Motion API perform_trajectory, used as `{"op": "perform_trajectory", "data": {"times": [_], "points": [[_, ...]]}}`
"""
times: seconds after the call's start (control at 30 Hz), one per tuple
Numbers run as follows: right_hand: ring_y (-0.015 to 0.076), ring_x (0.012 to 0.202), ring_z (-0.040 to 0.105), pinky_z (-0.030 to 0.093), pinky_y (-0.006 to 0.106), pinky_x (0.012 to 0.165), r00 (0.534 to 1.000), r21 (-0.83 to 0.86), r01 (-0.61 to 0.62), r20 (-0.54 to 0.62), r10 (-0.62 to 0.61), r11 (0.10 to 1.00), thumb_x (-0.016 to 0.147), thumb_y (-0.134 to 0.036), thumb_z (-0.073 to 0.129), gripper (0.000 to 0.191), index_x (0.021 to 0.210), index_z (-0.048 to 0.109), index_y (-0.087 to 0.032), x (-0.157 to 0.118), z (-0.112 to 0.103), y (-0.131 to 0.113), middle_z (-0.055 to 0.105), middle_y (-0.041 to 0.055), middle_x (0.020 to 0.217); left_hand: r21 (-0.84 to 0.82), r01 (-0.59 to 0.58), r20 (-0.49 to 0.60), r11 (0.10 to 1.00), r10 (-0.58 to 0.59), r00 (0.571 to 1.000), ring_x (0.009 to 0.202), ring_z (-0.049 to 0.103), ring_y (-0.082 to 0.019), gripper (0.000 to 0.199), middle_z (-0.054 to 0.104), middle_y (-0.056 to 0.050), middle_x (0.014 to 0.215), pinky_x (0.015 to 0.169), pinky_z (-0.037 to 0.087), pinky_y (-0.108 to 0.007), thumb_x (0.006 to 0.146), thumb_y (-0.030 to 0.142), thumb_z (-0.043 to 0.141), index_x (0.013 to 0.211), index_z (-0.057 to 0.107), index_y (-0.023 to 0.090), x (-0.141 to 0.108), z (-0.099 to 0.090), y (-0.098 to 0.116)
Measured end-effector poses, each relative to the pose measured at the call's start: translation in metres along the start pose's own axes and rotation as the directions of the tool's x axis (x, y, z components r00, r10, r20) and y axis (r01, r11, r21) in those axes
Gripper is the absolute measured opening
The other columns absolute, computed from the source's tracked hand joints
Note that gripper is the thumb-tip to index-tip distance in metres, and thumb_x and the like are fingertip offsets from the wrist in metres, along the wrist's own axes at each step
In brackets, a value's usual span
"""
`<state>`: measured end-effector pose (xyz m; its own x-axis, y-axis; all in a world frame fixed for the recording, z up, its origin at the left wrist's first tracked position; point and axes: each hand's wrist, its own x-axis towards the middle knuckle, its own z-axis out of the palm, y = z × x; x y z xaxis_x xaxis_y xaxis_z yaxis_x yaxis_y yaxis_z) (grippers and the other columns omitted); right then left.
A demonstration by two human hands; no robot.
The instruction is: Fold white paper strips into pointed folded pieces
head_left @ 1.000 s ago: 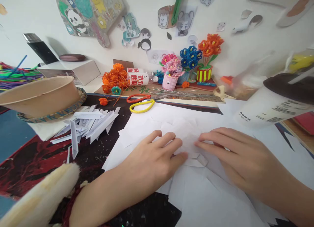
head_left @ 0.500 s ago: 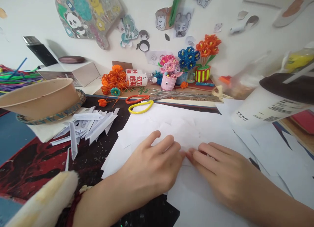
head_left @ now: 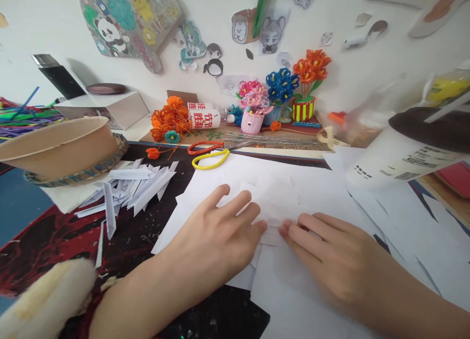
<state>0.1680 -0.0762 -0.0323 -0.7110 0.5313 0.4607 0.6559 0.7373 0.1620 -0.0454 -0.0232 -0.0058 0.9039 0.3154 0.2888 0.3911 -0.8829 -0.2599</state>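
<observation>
A folded strip of white paper [head_left: 270,236] shows between my two hands, lying on larger white sheets. My left hand [head_left: 223,231] is at its left part, index fingertip on the strip, the other fingers bent and apart; its thumb is hidden underneath. My right hand [head_left: 330,256] pinches the strip's right part with thumb and index finger, the other fingers curled beside them. The palms hide much of the paper below. Beyond the hands lie scissors [head_left: 211,159] with one red and one yellow handle.
Several folded paper strips [head_left: 139,187] are piled at left, near a brown bowl [head_left: 62,141]. A lidded white cup [head_left: 389,158] stands at right beside loose sheets [head_left: 422,231]. Pipe-cleaner flowers [head_left: 172,116], including a pink pot [head_left: 251,123], line the back by the wall.
My left hand has slid left, away from the right fingertips, uncovering part of the folded strip. My right hand has stayed almost in place.
</observation>
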Motion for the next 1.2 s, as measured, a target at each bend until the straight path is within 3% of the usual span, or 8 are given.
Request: {"op": "perform_trajectory", "data": {"times": [0.27,0.4,0.57,0.7,0.83,0.93,1.07,1.2], "points": [[0.0215,0.068,0.05,0.039,0.036,0.06,0.999,0.054,-0.038,0.015,0.037,0.998,0.084,0.008,0.035,0.043,0.061,0.066,-0.013,-0.001,0.0,0.001,0.061,0.0101,0.069,0.001,-0.003,0.028,1.0,0.003,1.0,0.094,0.056,-0.025,0.02,0.069,-0.006,0.089,0.082,0.036,-0.041,0.088,0.011,0.054,0.081,0.071,0.017,-0.004,0.001,-0.01],[0.0222,0.07,0.05,0.039,0.035,0.059,0.998,0.109,-0.058,-0.01,0.06,0.992,0.085,0.006,0.035,0.042,0.067,0.067,-0.012,-0.002,0.002,0.003,0.061,0.0108,0.071,-0.152,0.143,0.012,0.978,-0.143,0.99,0.087,0.055,-0.022,0.02,0.068,-0.003,0.089,0.076,0.036,-0.038,0.087,0.009,0.053,0.084,0.07,0.018,-0.002,0.002,-0.01],[0.0193,0.065,0.048,0.038,0.033,0.055,0.991,0.224,-0.11,-0.055,0.125,0.968,0.088,0.002,0.035,0.039,0.073,0.068,-0.012,-0.001,0.007,0.008,0.06,0.0078,0.067,-0.284,0.311,0.193,0.907,-0.264,0.945,0.085,0.053,-0.022,0.021,0.065,-0.005,0.088,0.072,0.036,-0.036,0.089,0.036,0.06,0.088,0.065,0.016,0.01,0.002,-0.003],[0.0176,0.062,0.048,0.037,0.032,0.054,0.977,0.332,-0.18,-0.046,0.207,0.926,0.088,-0.003,0.038,0.034,0.073,0.066,-0.014,0.001,0.008,0.013,0.061,0.0058,0.067,-0.369,0.343,0.298,0.864,-0.24,0.924,0.086,0.053,-0.021,0.017,0.065,-0.005,0.089,0.07,0.037,-0.033,0.083,0.032,0.068,0.084,0.061,0.016,0.018,0.005,-0.003],[0.018,0.074,0.055,0.044,0.033,0.07,0.939,0.477,-0.336,0.098,0.33,0.812,0.084,-0.014,0.056,0.012,0.087,0.067,-0.018,0.007,0.004,0.022,0.067,0.0034,0.083,-0.576,0.372,0.286,0.728,-0.247,0.926,0.08,0.055,-0.019,0.013,0.065,-0.002,0.081,0.071,0.039,-0.03,0.078,0.026,0.071,0.079,0.061,0.016,0.02,0.011,-0.013],[0.0207,0.081,0.058,0.043,0.035,0.076,0.926,0.502,-0.378,0.218,0.31,0.778,0.084,-0.028,0.064,0.009,0.081,0.067,-0.02,0.017,-0.004,0.029,0.068,0.0031,0.083,-0.728,0.428,0.33,0.535,-0.273,0.904,0.065,0.055,-0.013,0.01,0.063,0.0,0.069,0.06,0.04,-0.024,0.079,0.024,0.067,0.076,0.062,0.016,0.023,0.009,-0.024],[0.0194,0.071,0.06,0.044,0.031,0.066,0.781,0.636,-0.587,0.281,0.557,0.502,0.08,-0.034,0.066,0.017,0.07,0.066,-0.02,0.033,-0.011,0.039,0.068,0.0023,0.073,-0.775,0.375,0.254,0.508,-0.292,0.922,0.061,0.057,-0.011,0.015,0.063,0.0,0.067,0.054,0.04,-0.02,0.081,0.027,0.064,0.076,0.061,0.014,0.032,-0.002,-0.041],[0.0161,0.051,0.058,0.043,0.027,0.05,0.718,0.674,-0.611,0.25,0.65,0.416,0.081,-0.043,0.063,0.027,0.077,0.067,-0.017,0.044,-0.004,0.049,0.064,0.0016,0.057,-0.788,0.31,0.151,0.531,-0.322,0.935,0.063,0.058,-0.011,0.015,0.065,-0.001,0.066,0.057,0.04,-0.02,0.085,0.027,0.059,0.08,0.064,0.013,0.038,-0.006,-0.051]]}}
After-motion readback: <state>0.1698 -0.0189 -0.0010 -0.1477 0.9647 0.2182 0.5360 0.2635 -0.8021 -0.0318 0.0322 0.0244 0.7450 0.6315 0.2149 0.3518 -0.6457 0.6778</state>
